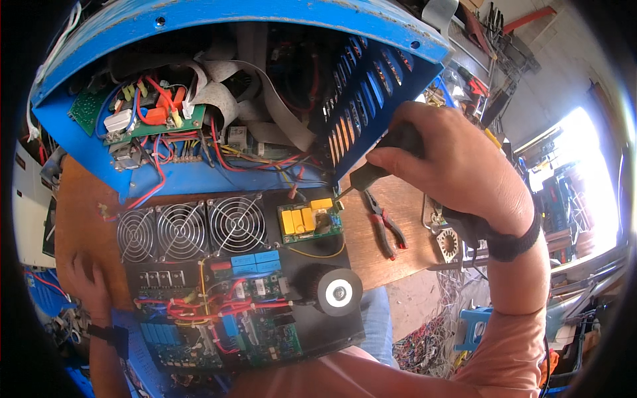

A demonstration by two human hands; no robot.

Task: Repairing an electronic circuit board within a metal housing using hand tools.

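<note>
My right hand (441,149) grips the dark handle of a screwdriver (368,174). The thin shaft slants down to the left, its tip at the right edge of a small green circuit board with yellow blocks (298,220). That board sits at the upper right corner of a black panel (318,262), which also carries three fans with wire guards (237,225), a round coil with a pale centre (340,296) and more circuit boards (199,341). On the left, my left hand (89,288) rests on the wooden table beside the panel, fingers apart and holding nothing.
A blue metal cabinet (232,20) stands open behind the panel, with wired boards (156,116), grey ribbon cables (265,86) and a slotted side wall (365,93). Pliers (385,225) lie on the wooden table (411,249) to the right. Loose wires (431,341) cover the floor below.
</note>
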